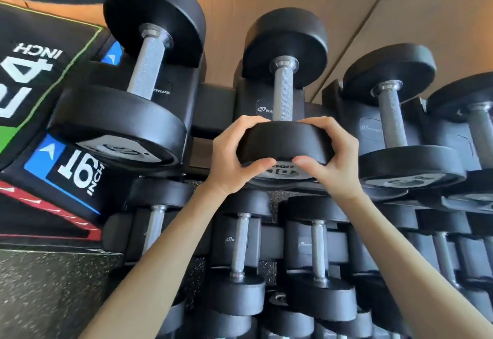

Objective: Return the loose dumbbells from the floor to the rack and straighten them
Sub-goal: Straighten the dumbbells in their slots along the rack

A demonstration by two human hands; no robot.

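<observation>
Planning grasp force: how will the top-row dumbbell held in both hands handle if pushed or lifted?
The dumbbell is probably heavy for its size, given the thick heads and both hands, left hand and right hand, on one head. Likely rigid. Round heads may roll.

Just one cam, head-mounted, wide-angle, tilted fwd and down. It's v close to the dumbbell rack (213, 103), which fills center to 3 o'clock. Plyo boxes (53, 125) sit at 9-10 o'clock, wall panel (346, 4) at 12-1, speckled floor (40, 298) at 7-8.
</observation>
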